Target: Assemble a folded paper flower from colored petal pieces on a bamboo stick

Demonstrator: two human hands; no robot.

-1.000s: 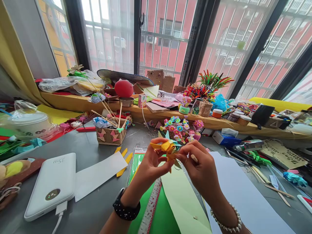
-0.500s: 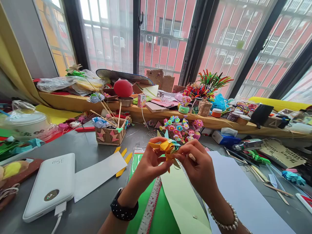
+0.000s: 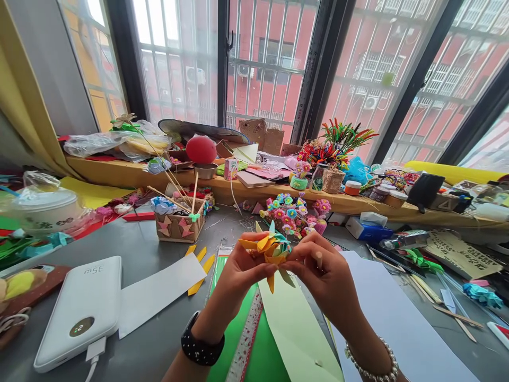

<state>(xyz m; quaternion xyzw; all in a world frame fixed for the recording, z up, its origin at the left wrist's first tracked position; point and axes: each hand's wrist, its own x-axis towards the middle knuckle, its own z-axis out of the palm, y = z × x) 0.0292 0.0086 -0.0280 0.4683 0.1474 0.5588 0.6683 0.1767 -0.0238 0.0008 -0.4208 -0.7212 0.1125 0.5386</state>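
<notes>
A folded paper flower [image 3: 273, 250] with yellow and teal pointed petals is held up over the desk. My left hand [image 3: 237, 273] is closed round its left side, thumb underneath. At the right edge of the flower, the fingers of my right hand [image 3: 330, 273] are pinched on the paper. The tip of a thin pale stick [image 3: 318, 259] pokes out between those right fingers; its other end is hidden. Below lie a pale green paper sheet [image 3: 300, 334], a patterned ruler [image 3: 247, 331] and a green folder [image 3: 222, 323].
To the left are a white power bank [image 3: 85, 307], a white paper strip [image 3: 161, 294], yellow paper pieces [image 3: 202, 273] and a cardboard box [image 3: 181, 227] of sticks. Crocheted flowers [image 3: 290, 212] stand behind the hands. White paper [image 3: 389, 318] and thin wooden strips [image 3: 457, 315] lie right.
The paper flower has tilted slightly and sits a little lower in view. My right hand has shifted slightly right and down, still pinching its edge. The camera view has moved a little.
</notes>
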